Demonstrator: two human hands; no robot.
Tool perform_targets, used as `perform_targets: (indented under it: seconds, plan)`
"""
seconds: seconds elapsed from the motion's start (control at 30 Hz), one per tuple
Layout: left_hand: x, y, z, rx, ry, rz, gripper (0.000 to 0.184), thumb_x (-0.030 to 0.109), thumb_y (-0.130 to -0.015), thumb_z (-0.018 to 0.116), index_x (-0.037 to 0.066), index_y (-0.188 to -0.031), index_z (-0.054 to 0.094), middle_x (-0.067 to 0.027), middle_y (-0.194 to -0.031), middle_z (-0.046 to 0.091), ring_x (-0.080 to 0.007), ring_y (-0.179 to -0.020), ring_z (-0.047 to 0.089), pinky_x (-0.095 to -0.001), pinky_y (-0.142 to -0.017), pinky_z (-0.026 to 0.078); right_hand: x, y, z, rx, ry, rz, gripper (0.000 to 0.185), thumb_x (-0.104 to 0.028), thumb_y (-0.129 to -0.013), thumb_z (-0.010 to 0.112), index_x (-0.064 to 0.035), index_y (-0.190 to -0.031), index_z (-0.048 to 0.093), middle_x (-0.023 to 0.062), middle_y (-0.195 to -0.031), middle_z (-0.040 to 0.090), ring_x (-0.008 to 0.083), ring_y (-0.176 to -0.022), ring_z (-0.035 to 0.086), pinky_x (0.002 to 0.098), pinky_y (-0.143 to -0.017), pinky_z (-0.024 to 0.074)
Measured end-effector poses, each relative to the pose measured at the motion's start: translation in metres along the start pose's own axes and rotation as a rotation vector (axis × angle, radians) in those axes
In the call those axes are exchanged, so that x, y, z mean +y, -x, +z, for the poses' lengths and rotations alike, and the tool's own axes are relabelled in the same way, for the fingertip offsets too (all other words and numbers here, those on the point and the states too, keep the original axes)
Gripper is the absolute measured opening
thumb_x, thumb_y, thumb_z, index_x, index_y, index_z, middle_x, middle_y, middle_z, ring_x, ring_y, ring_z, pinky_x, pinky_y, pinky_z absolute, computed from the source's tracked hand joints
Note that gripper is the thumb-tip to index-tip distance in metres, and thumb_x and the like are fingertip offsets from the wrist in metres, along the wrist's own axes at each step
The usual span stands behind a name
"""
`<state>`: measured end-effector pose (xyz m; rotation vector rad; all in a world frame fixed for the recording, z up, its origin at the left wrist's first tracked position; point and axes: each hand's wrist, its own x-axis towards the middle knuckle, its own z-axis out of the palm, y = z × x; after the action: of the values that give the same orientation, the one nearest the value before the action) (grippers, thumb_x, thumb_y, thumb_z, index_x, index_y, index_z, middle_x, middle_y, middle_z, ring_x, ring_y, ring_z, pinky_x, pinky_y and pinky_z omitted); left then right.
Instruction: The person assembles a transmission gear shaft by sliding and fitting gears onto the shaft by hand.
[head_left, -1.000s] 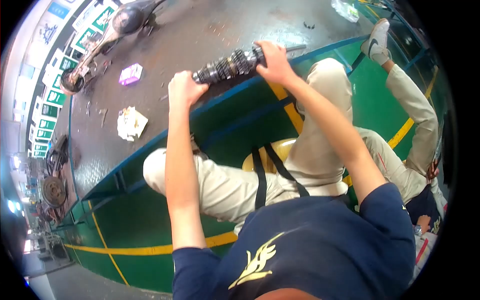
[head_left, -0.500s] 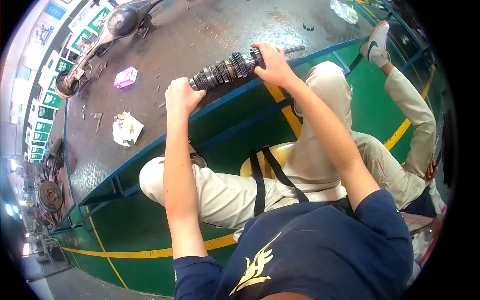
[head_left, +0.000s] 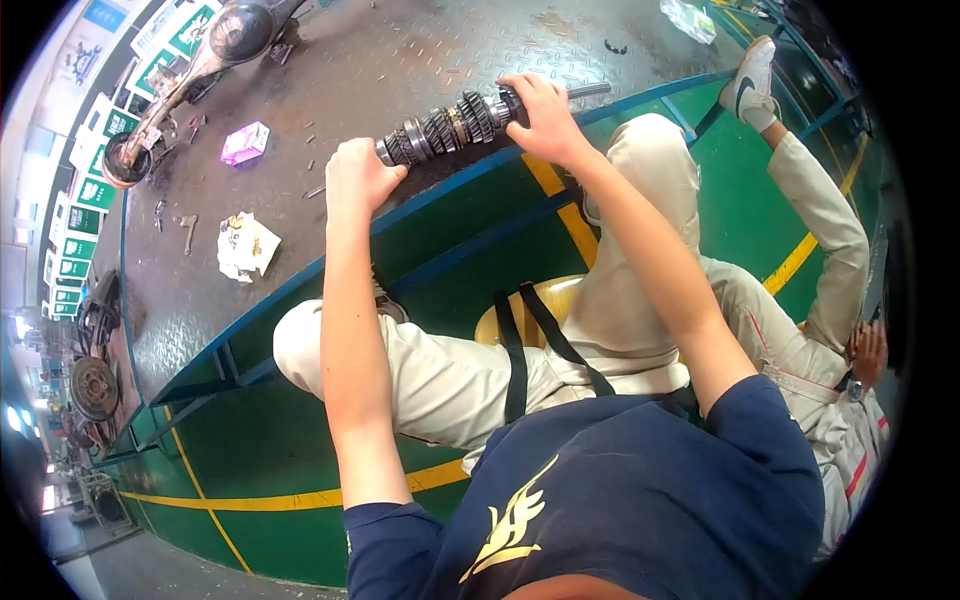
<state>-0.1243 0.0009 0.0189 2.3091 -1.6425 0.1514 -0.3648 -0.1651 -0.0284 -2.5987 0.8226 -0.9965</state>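
Note:
A metal gear shaft [head_left: 440,132] with several toothed gears lies along the front edge of the dark metal table [head_left: 400,60]. My left hand [head_left: 362,175] is wrapped round its left end. Near the right end, my right hand [head_left: 541,118] grips the shaft, and a thin bare rod sticks out to the right beyond it. The fingertips of both hands are partly hidden behind the part.
Left on the table are a purple box [head_left: 245,144], a crumpled white wrapper [head_left: 246,247] and an axle-like assembly [head_left: 240,32]. A plastic bag [head_left: 688,20] lies at the back right. A seated co-worker's leg [head_left: 825,220] is at the right.
Both hands still hold the gear shaft, in nearly the same place. The view has shifted slightly. At the right, the co-worker's hand and watch have moved.

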Motion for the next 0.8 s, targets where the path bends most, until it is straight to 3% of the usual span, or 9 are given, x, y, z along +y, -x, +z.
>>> perform_targets:
  seconds: [0.17,0.47,0.53,0.57,0.8]
  plan:
    - [0.001,-0.001,-0.002,-0.031,0.005,-0.027,0.043,0.034,-0.063,0.077,-0.005,-0.079,0.069,-0.0254,-0.084,0.068,-0.0381,-0.082,0.068,-0.0443,-0.077,0.054,-0.002,0.002,-0.001,0.011,0.008,-0.003,0.057,-0.017,-0.074,0.059,-0.0100,-0.129,0.052,0.0148,-0.118,0.054,0.0319,-0.122,0.047,0.0422,-0.109,0.0265]
    - [-0.002,-0.001,-0.003,-0.028,0.062,-0.006,0.039,0.031,-0.066,0.081,-0.004,-0.081,0.070,-0.0248,-0.083,0.069,-0.0398,-0.081,0.069,-0.0439,-0.076,0.056,-0.009,-0.006,-0.005,-0.056,0.226,-0.068,0.059,-0.019,-0.078,0.059,-0.0106,-0.136,0.048,0.0182,-0.131,0.050,0.0374,-0.128,0.041,0.0501,-0.115,0.0213]
    - [0.000,-0.005,-0.004,-0.034,0.062,-0.011,0.039,0.031,-0.066,0.081,-0.004,-0.081,0.070,-0.0246,-0.082,0.069,-0.0398,-0.081,0.069,-0.0439,-0.076,0.056,-0.007,-0.008,-0.008,-0.140,0.177,-0.022,0.059,-0.021,-0.079,0.058,-0.0121,-0.137,0.047,0.0178,-0.131,0.050,0.0385,-0.129,0.040,0.0503,-0.115,0.0228]
    - [0.000,-0.002,-0.004,-0.045,0.057,-0.013,0.040,0.031,-0.066,0.081,-0.004,-0.082,0.071,-0.0245,-0.082,0.069,-0.0398,-0.080,0.069,-0.0438,-0.076,0.056,-0.003,-0.008,-0.005,-0.121,0.096,-0.020,0.062,-0.031,-0.080,0.061,-0.0108,-0.137,0.048,0.0182,-0.131,0.052,0.0372,-0.128,0.043,0.0507,-0.114,0.0237]
    - [-0.001,0.000,-0.001,-0.041,0.057,-0.025,0.042,0.033,-0.065,0.080,-0.004,-0.080,0.071,-0.0248,-0.079,0.068,-0.0371,-0.078,0.069,-0.0430,-0.074,0.055,-0.002,-0.006,-0.005,-0.178,0.091,0.003,0.063,-0.025,-0.078,0.064,-0.0120,-0.138,0.048,0.0179,-0.132,0.050,0.0369,-0.127,0.043,0.0479,-0.112,0.0275]
